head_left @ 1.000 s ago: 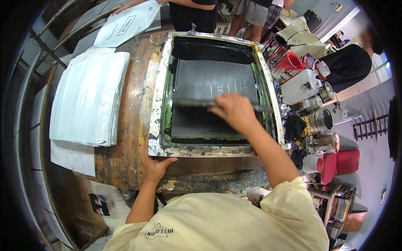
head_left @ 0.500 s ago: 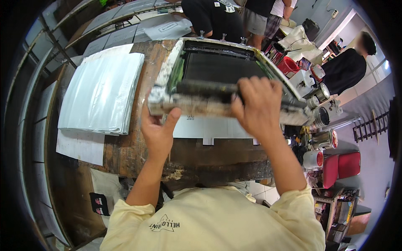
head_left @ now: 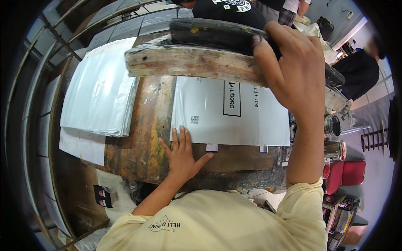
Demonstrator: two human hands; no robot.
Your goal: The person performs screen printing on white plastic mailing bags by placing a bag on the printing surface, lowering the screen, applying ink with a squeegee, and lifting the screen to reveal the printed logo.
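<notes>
My right hand [head_left: 295, 69] is closed around the near edge of a wooden screen printing frame [head_left: 188, 62], lifted and tilted up from the table. A black squeegee [head_left: 209, 35] lies along that edge, with my thumb and fingers against it. Under the frame a white plastic bag [head_left: 209, 121] lies flat, printed with dark lettering, a box outline and a small square code. My left hand [head_left: 182, 157] rests with fingers spread on the bag's near left corner and the table beside it. The frame's far part is hidden behind its raised edge.
A stack of white plastic bags [head_left: 98, 92] sits at the left of the stained wooden table [head_left: 146, 117]. Paint cans [head_left: 335, 148] and red chairs [head_left: 354, 172] stand at the right. Metal rack bars [head_left: 54, 35] run along the left. Other people [head_left: 234, 12] are beyond the table.
The frame has risen higher, baring more of the printed bag. My left hand has let go of the frame's edge and come down onto the bag's corner; my right hand has moved up with the frame.
</notes>
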